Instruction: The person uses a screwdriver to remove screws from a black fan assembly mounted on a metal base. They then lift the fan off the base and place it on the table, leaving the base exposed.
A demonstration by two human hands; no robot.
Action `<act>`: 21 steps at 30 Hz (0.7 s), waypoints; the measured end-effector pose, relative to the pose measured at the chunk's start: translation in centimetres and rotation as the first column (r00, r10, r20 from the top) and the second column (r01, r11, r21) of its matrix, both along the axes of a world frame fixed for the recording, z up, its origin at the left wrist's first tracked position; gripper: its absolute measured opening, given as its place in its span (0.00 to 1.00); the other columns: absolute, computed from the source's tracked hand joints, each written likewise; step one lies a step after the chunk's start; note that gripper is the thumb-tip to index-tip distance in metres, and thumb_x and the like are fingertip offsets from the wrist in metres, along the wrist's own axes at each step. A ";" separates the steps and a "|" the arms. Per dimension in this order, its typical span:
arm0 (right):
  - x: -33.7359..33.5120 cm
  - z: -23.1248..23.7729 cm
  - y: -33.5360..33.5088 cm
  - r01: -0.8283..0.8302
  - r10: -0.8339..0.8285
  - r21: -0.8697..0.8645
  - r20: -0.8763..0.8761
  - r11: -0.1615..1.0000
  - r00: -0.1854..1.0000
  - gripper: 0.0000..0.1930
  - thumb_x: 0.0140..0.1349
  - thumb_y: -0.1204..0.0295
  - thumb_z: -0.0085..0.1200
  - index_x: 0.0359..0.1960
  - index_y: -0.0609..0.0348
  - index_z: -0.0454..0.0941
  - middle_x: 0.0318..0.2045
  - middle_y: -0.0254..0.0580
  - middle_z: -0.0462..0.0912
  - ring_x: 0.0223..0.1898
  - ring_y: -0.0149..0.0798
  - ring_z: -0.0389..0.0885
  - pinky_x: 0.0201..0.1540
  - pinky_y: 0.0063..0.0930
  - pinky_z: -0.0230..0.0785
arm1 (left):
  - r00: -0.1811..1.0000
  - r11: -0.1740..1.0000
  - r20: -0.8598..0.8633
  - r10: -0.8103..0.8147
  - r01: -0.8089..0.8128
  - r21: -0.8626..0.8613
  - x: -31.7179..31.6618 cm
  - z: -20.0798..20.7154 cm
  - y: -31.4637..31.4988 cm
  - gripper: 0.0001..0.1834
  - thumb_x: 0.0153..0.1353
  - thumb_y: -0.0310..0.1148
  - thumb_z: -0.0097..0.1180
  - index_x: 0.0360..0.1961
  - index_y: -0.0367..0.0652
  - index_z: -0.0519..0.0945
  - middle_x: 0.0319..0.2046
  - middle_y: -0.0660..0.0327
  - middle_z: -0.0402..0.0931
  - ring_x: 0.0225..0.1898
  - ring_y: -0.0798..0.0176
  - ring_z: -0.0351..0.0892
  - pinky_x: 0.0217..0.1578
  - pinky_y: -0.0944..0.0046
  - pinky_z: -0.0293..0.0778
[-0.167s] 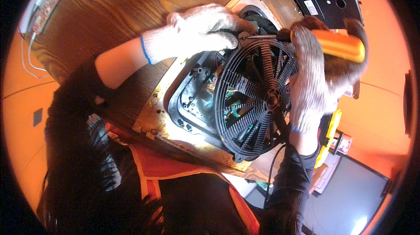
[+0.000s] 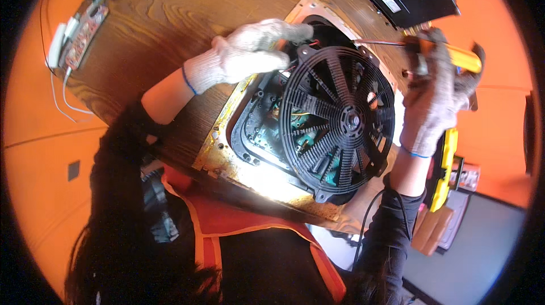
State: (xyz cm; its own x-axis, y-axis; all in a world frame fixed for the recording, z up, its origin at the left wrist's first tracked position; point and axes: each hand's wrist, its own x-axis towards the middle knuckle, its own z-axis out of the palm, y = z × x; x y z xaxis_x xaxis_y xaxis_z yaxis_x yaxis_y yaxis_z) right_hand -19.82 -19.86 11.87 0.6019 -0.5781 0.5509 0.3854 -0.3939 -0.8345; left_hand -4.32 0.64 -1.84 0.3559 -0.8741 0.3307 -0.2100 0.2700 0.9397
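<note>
In the head camera, which is my only view here, I see the right hand (image 2: 434, 80) in its glove, with the fingers curled around the handle of a screwdriver (image 2: 464, 58). The handle is orange with some dark parts, and the hand covers a piece of it. The long axis of the screwdriver runs across my view, almost level: its thin shaft goes out to the left of this hand, and the orange butt end is on the right and a little nearer to the wearer. The tip is near the upper rim of the black round fan (image 2: 353, 118); whether it touches, I cannot tell.

The fan lies to the left of the right hand, and to the right and nearer side of the left hand (image 2: 247, 49). Its grille faces up to me, so its axle points roughly to my camera. It lies over a pale panel (image 2: 227, 151) with a black recessed frame (image 2: 241, 134).

The left hand is half open, fingers directed to the right, thumb apart, near the fan's upper-left tab. I see nothing gripped in it, and contact I cannot confirm.
</note>
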 end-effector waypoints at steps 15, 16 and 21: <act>-17.8 -9.8 -11.9 0.492 -0.698 0.516 0.356 0.701 0.622 0.36 0.53 0.81 0.64 0.59 0.46 0.54 0.47 0.46 0.72 0.43 0.38 0.77 0.40 0.34 0.79 | 0.567 0.897 0.748 0.346 -0.433 -0.088 -1.2 9.8 -0.4 0.22 0.60 0.31 0.56 0.56 0.38 0.77 0.60 0.51 0.69 0.64 0.52 0.65 0.65 0.55 0.58; -17.9 -10.4 -12.0 0.509 -0.721 0.528 0.358 0.680 0.593 0.35 0.54 0.82 0.63 0.57 0.47 0.55 0.44 0.46 0.74 0.40 0.39 0.80 0.39 0.35 0.81 | 0.528 0.900 0.780 0.335 -0.424 -0.099 -2.1 10.7 -1.2 0.20 0.60 0.33 0.57 0.54 0.42 0.79 0.59 0.52 0.70 0.63 0.51 0.66 0.64 0.55 0.60; -18.3 -12.6 -12.8 0.577 -0.751 0.493 0.306 0.650 0.585 0.34 0.53 0.81 0.65 0.56 0.48 0.55 0.47 0.47 0.71 0.42 0.39 0.79 0.40 0.36 0.82 | 0.228 0.950 0.950 0.214 -0.275 -0.148 -5.5 13.0 -7.3 0.18 0.58 0.37 0.61 0.49 0.45 0.82 0.55 0.53 0.74 0.59 0.50 0.71 0.60 0.54 0.66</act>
State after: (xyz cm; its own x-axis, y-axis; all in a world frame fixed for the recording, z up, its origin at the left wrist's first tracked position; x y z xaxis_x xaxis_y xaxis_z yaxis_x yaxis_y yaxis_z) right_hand -38.11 -32.65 -0.71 -0.2959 -0.8897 0.3475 0.4734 -0.4526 -0.7557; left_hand -9.87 -6.64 11.16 0.0121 -0.8296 0.5582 -0.9998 -0.0018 0.0191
